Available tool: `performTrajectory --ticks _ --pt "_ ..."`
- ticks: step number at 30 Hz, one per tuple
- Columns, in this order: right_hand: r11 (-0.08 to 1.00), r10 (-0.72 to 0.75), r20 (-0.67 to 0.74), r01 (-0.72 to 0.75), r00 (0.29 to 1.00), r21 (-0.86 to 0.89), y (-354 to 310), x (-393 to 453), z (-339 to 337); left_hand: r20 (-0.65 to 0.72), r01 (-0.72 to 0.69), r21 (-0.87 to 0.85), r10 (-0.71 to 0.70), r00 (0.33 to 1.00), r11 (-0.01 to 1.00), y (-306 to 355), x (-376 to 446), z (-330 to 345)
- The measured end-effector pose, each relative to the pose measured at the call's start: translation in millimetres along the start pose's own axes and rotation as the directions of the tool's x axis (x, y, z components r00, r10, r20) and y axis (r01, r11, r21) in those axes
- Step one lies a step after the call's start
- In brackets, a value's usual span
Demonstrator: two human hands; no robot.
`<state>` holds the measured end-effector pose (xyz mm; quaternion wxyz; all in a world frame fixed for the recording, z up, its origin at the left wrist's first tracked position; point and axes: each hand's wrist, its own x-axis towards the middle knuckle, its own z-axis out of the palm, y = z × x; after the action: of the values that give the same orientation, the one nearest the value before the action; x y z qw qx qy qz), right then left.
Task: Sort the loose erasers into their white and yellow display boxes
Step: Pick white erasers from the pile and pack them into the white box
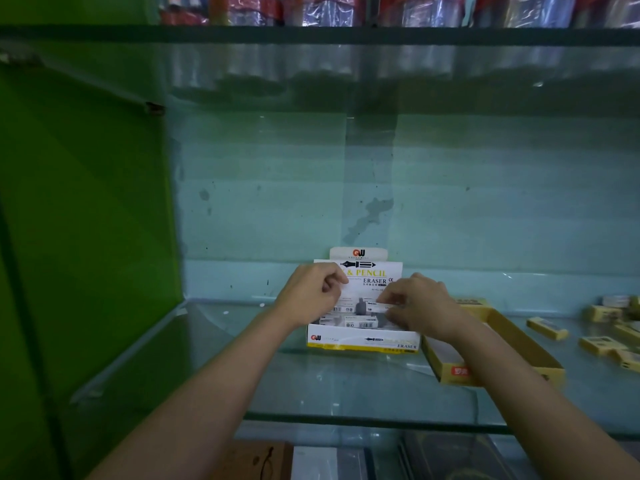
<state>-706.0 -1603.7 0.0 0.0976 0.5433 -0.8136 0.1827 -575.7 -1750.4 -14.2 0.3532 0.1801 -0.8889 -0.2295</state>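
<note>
A white display box (360,341) printed "ERASER" stands on the glass shelf with its lid flap upright behind it. Several white-and-grey erasers (360,322) lie inside. My right hand (419,303) pinches a white eraser (379,306) just above the box's contents. My left hand (313,292) hovers over the box's left side with curled fingers; whether it holds anything is unclear. A yellow display box (540,358) lies open to the right, partly under my right forearm. Loose yellow erasers (547,328) are scattered at the far right.
The glass shelf (311,386) has a front edge near the bottom of view. A green side wall (86,237) closes the left. Another glass shelf above carries wrapped goods (329,10). More items show through the glass below.
</note>
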Motion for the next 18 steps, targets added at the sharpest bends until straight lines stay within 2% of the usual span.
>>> performTrajectory --ticks 2,3,5,7,9,12,18 --pt "1.000 -0.028 -0.059 0.028 0.998 0.000 0.2 -2.0 -1.9 0.005 0.002 0.034 -0.002 1.000 0.999 1.3 -0.7 -0.6" --pt "0.997 -0.052 -0.094 0.058 0.994 0.057 -0.1 -3.0 -3.5 -0.005 0.009 0.058 -0.009 1.000 0.998 2.1 -0.8 -1.4" --pt "0.942 -0.095 -0.130 0.131 0.987 0.310 -2.9 -6.4 -8.8 -0.063 0.038 0.117 -0.031 0.998 0.992 5.0 -0.8 -3.8" --pt "0.834 -0.152 -0.091 0.177 0.984 0.522 -5.5 -10.7 -12.8 -0.132 0.081 0.171 -0.059 0.990 0.982 7.4 -0.9 -6.0" --pt "0.781 -0.236 0.011 0.183 0.972 0.598 -6.0 -13.2 -12.9 -0.164 0.116 0.204 -0.083 0.983 0.972 9.2 -2.1 -6.4" --pt "0.823 -0.293 0.163 0.162 0.942 0.544 -6.2 -9.7 -12.5 -0.171 0.130 0.211 -0.094 0.981 0.969 10.3 -4.4 -7.4" --pt "0.918 -0.320 0.282 0.223 0.905 0.329 -19.6 1.6 -18.3 -0.164 0.148 0.234 -0.111 0.980 0.961 12.6 -4.6 -7.7"
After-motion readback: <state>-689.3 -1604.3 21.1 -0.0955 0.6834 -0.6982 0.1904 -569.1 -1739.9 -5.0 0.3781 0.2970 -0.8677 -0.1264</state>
